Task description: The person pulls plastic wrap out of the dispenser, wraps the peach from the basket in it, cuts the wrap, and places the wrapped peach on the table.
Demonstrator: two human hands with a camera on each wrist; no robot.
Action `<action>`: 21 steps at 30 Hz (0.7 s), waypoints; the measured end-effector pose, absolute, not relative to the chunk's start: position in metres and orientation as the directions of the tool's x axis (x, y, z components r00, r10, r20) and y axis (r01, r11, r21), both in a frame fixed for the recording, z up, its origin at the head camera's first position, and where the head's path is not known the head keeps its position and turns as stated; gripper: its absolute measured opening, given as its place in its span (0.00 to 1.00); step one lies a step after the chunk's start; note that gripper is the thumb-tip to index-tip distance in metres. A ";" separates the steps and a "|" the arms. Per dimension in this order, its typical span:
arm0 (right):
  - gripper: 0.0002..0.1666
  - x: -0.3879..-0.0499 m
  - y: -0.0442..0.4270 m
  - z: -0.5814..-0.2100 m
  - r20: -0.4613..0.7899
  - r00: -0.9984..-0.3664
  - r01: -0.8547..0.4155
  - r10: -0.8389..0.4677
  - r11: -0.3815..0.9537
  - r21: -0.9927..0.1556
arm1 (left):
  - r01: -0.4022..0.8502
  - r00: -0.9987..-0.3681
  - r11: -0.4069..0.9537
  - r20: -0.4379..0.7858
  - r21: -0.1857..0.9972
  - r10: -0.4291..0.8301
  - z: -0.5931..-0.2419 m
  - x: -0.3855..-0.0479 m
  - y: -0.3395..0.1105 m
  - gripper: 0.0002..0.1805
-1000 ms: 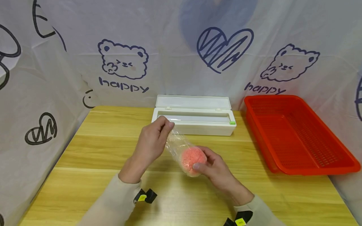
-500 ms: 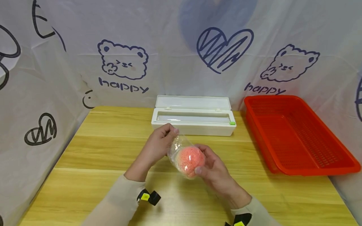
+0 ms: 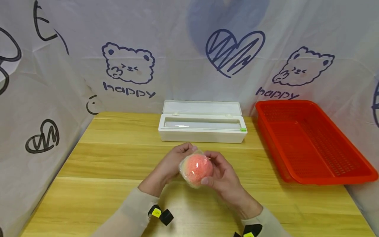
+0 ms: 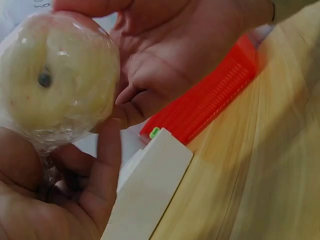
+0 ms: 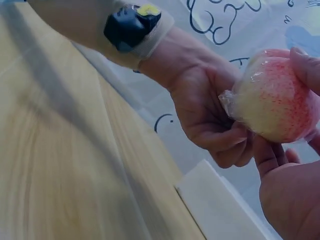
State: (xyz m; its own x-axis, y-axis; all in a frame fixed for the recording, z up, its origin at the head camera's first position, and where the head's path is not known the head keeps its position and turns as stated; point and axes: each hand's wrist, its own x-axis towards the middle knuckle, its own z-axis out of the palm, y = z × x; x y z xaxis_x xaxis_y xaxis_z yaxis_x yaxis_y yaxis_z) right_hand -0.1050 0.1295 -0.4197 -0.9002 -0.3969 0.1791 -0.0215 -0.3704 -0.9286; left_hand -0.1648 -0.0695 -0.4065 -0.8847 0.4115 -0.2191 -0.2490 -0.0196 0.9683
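A round pink and pale-yellow fruit that looks like a peach (image 3: 196, 168) is wrapped in clear plastic wrap (image 4: 55, 132), above the table. My right hand (image 3: 226, 177) grips it from the right, thumb in front. At its upper left, my left hand (image 3: 170, 166) pinches the gathered wrap with curled fingers. The left wrist view shows the peach's yellow end with a dark spot, facing the left hand (image 4: 55, 205). A small bunched tuft of wrap (image 5: 227, 102) stands out beside the left palm in the right wrist view.
Behind the hands stands a white wrap dispenser box (image 3: 202, 135), lid raised, a roll (image 3: 202, 125) inside and a green slider (image 3: 243, 129) at its right end. A red plastic basket (image 3: 318, 181) sits at the right of the wooden table (image 3: 97, 158). Printed cloth hangs around.
My left hand has come down and right toward the peach. The wrap stretched between the hands has shortened and now lies close around the fruit. My right hand keeps its grip.
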 end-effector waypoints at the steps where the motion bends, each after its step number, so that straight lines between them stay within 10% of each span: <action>1: 0.39 -0.105 0.130 -0.419 0.195 -0.899 -0.046 -0.393 -0.358 -0.932 | -0.265 -0.875 -0.035 -0.226 0.964 0.428 -0.407 -0.164 -0.069 0.14; 10: 0.43 -0.113 0.141 -0.422 0.354 -0.816 -0.270 -0.456 -0.241 -0.932 | -0.389 -0.745 -0.046 -0.285 0.920 0.604 -0.404 -0.162 -0.077 0.12; 15: 0.39 -0.122 0.148 -0.427 0.436 -0.761 -0.454 -0.480 -0.085 -0.887 | -0.343 -0.792 -0.025 -0.274 0.939 0.546 -0.402 -0.163 -0.078 0.12; 21: 0.27 -0.125 0.145 -0.413 0.149 -0.886 -0.107 -0.439 -0.120 -0.987 | -0.124 -0.940 0.122 -0.156 0.985 0.305 -0.398 -0.162 -0.074 0.13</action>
